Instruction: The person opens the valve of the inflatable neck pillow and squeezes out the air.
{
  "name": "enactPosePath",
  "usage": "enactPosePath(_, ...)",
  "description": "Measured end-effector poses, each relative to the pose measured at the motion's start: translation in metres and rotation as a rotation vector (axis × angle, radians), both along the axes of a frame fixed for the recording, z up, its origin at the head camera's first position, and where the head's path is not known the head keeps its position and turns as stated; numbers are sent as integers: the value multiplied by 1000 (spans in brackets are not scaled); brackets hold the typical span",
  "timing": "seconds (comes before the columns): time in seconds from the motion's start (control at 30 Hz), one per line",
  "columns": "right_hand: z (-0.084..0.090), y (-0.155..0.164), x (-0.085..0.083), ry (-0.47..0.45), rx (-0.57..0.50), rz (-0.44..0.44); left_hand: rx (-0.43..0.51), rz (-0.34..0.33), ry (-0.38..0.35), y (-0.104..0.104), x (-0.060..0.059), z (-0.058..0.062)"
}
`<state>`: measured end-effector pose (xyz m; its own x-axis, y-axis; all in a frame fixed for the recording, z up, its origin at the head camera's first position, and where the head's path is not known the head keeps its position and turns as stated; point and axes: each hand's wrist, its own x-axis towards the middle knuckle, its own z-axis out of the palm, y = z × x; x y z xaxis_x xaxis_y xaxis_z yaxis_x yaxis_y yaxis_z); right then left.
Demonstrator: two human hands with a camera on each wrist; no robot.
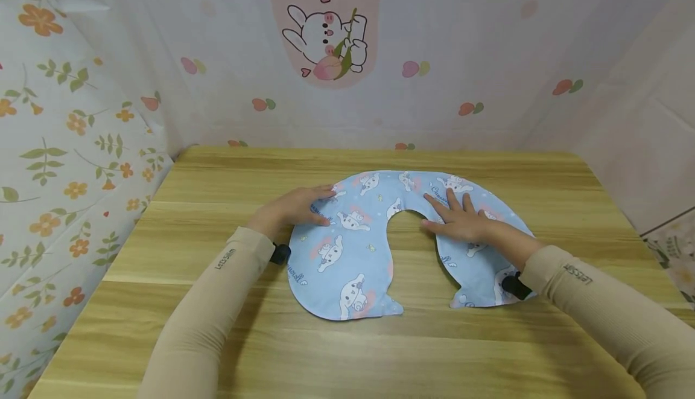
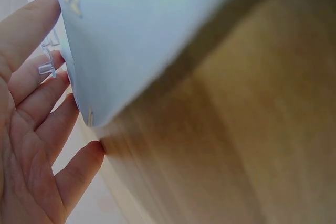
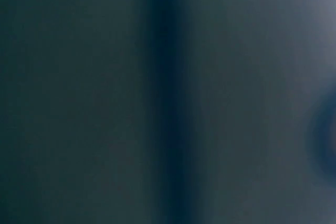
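Observation:
A flat, U-shaped neck pillow cover (image 1: 347, 248) in light blue, printed with white cartoon characters, lies on the wooden table. Its opening faces the near side. My left hand (image 1: 295, 207) touches the upper left edge, thumb and fingers apart. In the left wrist view, the fingertips (image 2: 68, 106) of that hand meet the edge of the blue fabric (image 2: 131, 30). With fingers spread, my right hand (image 1: 461, 221) rests on the cover's right arm. The right wrist view is dark and blurred, too close to make anything out.
The wooden table (image 1: 304, 363) extends around the cover on every side. Behind it hangs a pale curtain (image 1: 461, 43) with a rabbit print, and a floral curtain (image 1: 70, 145) hangs at the left. Both forearms wear beige sleeves and a black wrist camera.

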<state>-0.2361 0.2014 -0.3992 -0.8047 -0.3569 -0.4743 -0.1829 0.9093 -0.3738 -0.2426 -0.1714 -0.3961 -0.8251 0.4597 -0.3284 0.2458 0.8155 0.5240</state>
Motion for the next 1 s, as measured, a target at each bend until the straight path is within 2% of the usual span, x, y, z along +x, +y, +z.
enactPosePath(0.17,6,-5,1,4,49,24,-6,6,12,0,0,2)
enactPosePath(0.3,9,-1,-2,-25,43,48,-4,4,4,-1,1,4)
enactPosePath(0.43,16,8,-11,-39,-69,124,4,-1,-4,0,2,4)
enactPosePath(0.57,26,16,-21,-5,-165,237,3,-11,5,0,2,1)
enactPosePath(0.67,32,19,-27,-1,-141,267,-1,-16,11,0,2,-1)
enactPosePath(0.77,35,20,-32,-27,-107,252,-1,-9,9,-1,1,-2)
enactPosePath(0.9,31,19,-36,-54,-75,236,-3,-3,8,-1,1,-1)
enactPosePath(1.0,28,17,-37,-27,-16,252,0,-6,6,-1,1,0)
